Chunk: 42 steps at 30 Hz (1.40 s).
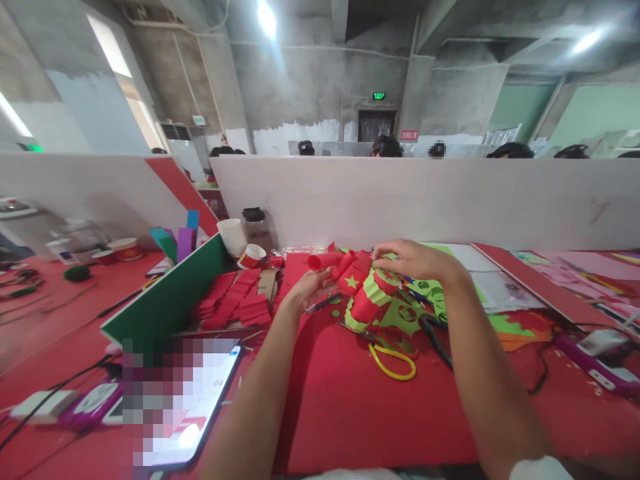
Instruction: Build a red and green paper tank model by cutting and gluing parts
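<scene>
A tilted paper cylinder (373, 303), red with wavy light-green bands, is in front of me among paper scraps. My right hand (407, 259) reaches over its top, fingers bent and closed at the upper edge; the exact grip is partly hidden. Just left of it lie rolled red paper pieces (325, 260) and a red piece bearing a yellow-green star (352, 281). My left hand (313, 288) is beside these rolls, fingers apart, with no held thing visible. Yellow-handled scissors (393, 360) lie below the cylinder, and a dark slender tool (324, 303) is near my left fingers.
Stacks of folded red paper (230, 297) lie left, beside an upright green board (170, 293). A lit phone (200, 407) is at front left. Paper cups (233, 237) and a bottle (256, 227) stand by the white partition (400, 200). Green cut-out sheets (407, 317) lie right.
</scene>
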Tool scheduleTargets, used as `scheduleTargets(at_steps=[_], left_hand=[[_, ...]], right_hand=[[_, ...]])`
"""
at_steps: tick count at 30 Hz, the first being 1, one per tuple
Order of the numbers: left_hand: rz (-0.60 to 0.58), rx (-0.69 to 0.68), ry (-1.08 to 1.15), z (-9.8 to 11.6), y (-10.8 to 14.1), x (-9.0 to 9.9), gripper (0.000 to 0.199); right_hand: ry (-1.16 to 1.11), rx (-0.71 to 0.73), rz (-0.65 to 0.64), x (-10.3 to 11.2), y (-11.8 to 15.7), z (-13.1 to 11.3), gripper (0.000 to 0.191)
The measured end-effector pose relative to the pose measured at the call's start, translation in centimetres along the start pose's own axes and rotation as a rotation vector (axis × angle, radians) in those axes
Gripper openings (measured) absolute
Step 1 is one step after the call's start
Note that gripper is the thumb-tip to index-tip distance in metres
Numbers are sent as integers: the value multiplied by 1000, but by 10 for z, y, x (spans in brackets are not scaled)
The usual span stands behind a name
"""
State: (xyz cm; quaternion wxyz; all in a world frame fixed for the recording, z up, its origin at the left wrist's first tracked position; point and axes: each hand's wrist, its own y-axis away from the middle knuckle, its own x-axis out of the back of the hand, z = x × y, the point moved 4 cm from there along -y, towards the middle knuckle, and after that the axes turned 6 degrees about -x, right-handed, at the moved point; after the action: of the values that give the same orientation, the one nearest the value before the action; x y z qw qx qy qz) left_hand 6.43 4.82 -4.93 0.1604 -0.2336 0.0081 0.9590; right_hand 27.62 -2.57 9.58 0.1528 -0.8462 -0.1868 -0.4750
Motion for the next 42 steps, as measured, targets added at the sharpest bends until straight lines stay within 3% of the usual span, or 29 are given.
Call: scheduleTargets(at_steps=[3, 6, 8, 13, 16, 21, 27, 42], left_hand=[[-21, 88, -20, -20, 6, -2, 26], [-24, 88, -54, -27, 6, -1, 30], [3, 56, -81, -28, 5, 0, 32], [51, -43, -96, -30, 5, -6, 36], [69, -83, -89, -32, 5, -15, 38], [69, -83, -71, -36, 4, -25, 39], [118, -95, -75, -41, 1, -22, 32], [103, -99, -77, -39, 4, -23, 31]], right_hand=[[-50, -14, -225, -10, 6, 1, 21], [-100, 46, -300, -20, 0, 1, 19], [-124, 81, -206, -20, -9, 2, 18], [-166, 148, 206, -16, -29, 11, 14], [-143, 144, 290, -24, -41, 20, 9], [-184, 163, 267, -34, -49, 27, 11], [-288, 194, 145, -32, -44, 31, 14], [-149, 229, 71, -29, -42, 40, 13]])
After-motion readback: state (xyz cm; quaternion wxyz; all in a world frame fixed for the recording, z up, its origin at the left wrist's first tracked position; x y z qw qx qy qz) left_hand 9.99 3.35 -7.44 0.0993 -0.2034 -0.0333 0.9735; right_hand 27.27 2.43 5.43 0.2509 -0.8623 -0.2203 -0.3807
